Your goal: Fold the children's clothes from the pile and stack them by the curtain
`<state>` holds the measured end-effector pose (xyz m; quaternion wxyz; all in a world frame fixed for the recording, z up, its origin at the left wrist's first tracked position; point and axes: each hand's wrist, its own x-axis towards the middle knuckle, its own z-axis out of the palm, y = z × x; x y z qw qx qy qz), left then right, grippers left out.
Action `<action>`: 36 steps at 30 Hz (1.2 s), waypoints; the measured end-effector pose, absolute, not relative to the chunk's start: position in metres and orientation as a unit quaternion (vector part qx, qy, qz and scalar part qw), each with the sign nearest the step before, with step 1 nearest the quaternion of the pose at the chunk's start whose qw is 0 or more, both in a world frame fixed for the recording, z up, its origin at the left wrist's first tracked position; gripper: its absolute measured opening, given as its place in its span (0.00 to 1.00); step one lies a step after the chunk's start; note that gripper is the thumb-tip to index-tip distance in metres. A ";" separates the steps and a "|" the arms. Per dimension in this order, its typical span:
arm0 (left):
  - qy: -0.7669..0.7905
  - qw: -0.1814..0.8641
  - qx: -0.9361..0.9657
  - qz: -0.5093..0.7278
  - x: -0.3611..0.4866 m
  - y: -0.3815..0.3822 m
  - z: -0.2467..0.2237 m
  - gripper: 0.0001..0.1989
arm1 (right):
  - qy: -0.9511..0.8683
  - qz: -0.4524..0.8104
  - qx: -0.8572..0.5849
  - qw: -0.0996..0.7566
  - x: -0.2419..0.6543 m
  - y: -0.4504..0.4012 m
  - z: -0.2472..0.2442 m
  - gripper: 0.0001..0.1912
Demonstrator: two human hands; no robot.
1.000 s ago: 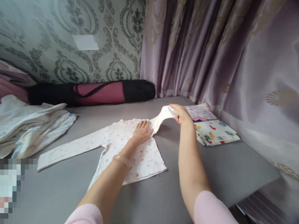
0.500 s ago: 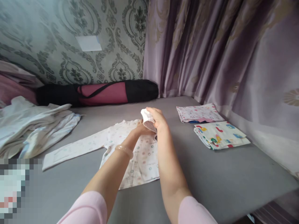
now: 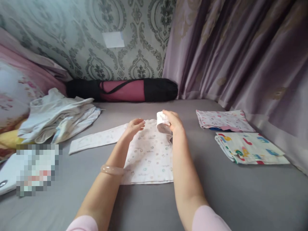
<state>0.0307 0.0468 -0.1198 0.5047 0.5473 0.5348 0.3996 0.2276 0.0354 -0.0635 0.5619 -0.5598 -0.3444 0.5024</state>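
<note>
A small white long-sleeved shirt (image 3: 149, 157) with a fine coloured print lies spread on the grey sheet in front of me. Its left sleeve (image 3: 96, 140) stretches out flat to the side. My right hand (image 3: 175, 121) grips the cuff end of the other sleeve, lifted above the shirt's upper right part. Over the left shoulder of the shirt hovers my left hand (image 3: 135, 127), fingers loosely curved and apart, with nothing in it. A pale bangle circles my left wrist.
Two folded printed cloth items, one pink-patterned (image 3: 222, 120) and one with colourful shapes (image 3: 251, 148), lie at the right. Rumpled clothes (image 3: 60, 115) are heaped at the left. A black and maroon long bag (image 3: 122, 90) rests against the wall, beside purple curtains (image 3: 207, 57).
My left hand has come away from the raised sleeve and moved left over the shirt. My right hand still holds the cuff. The view has turned somewhat left.
</note>
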 end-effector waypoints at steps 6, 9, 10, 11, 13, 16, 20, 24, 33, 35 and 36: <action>0.516 0.598 0.391 0.472 0.010 0.036 -0.131 0.21 | -0.380 0.514 -0.574 0.511 0.187 0.036 -0.068 0.07; 0.527 0.624 0.346 0.462 0.011 0.041 -0.134 0.28 | -0.442 0.576 -0.538 0.428 0.178 0.032 -0.071 0.11; 0.527 0.628 0.343 0.458 0.012 0.043 -0.135 0.30 | -0.446 0.575 -0.543 0.419 0.178 0.032 -0.071 0.11; 0.523 0.630 0.347 0.457 0.012 0.044 -0.135 0.31 | -0.442 0.560 -0.559 0.423 0.181 0.031 -0.070 0.11; 0.504 0.633 0.359 0.465 0.012 0.044 -0.134 0.31 | -0.422 0.510 -0.599 0.451 0.191 0.031 -0.068 0.10; 0.494 0.627 0.375 0.471 0.011 0.039 -0.132 0.29 | -0.397 0.476 -0.616 0.486 0.214 0.031 -0.064 0.08; 0.508 0.579 0.419 0.481 0.009 0.034 -0.132 0.26 | -0.356 0.436 -0.619 0.548 0.245 0.026 -0.060 0.07; 0.535 0.528 0.417 0.511 0.009 0.036 -0.137 0.21 | -0.328 0.420 -0.625 0.570 0.259 0.023 -0.062 0.05; 0.625 0.425 0.433 0.492 0.002 0.040 -0.139 0.22 | -0.495 0.332 -0.683 0.422 0.243 0.038 -0.096 0.08; 0.637 0.398 0.448 0.485 0.000 0.041 -0.142 0.22 | -0.566 0.280 -0.690 0.356 0.235 0.040 -0.102 0.11; 0.646 0.383 0.454 0.479 -0.001 0.042 -0.144 0.22 | -0.593 0.257 -0.693 0.319 0.230 0.040 -0.104 0.12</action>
